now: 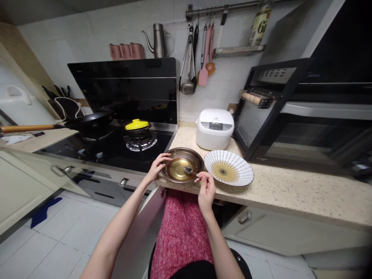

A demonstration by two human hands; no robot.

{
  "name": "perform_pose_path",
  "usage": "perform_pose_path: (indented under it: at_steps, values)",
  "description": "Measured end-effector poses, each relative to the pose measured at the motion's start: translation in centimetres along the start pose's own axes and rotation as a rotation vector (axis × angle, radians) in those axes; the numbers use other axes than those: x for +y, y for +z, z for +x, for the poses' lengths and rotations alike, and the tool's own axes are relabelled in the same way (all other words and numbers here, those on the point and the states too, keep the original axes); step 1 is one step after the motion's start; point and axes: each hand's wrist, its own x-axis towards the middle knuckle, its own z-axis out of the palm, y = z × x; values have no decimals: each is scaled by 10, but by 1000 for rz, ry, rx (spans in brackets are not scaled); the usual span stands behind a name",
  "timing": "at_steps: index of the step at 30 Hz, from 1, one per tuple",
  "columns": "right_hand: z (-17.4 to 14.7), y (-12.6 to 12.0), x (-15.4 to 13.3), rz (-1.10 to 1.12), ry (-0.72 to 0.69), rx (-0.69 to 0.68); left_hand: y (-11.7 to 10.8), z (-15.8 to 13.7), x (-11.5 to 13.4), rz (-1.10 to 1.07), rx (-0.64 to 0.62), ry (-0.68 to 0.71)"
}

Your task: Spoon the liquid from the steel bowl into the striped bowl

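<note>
A shallow metal bowl (198,155) stands at the counter's front edge, with a clear yellowish liquid (178,170) inside. My left hand (157,167) grips the bowl's left rim, its fingers reaching over the edge. Pinched in my right hand (207,189) is a metal spoon (188,169), whose head is in the bowl over the liquid; most of its handle is hard to make out. Just right of the bowl lies a striped oval plate (238,168) with a yellow centre.
Behind the plate stands a white rice cooker (215,133). On the stove are a yellow-lidded pot (136,124) and a long-handled wok (90,121). A black oven (314,139) is at right. Below the counter, a cabinet door (149,217) hangs open by my legs.
</note>
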Motion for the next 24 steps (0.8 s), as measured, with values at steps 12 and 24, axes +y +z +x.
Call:
perform_pose_path:
  at_steps: [12, 24]
  values:
    - [4, 0, 2, -21, 41, -40, 0, -1, 1, 1, 3, -7]
    - [5, -1, 4, 50, 67, -18, 0, 0, 1, -4, 1, -22]
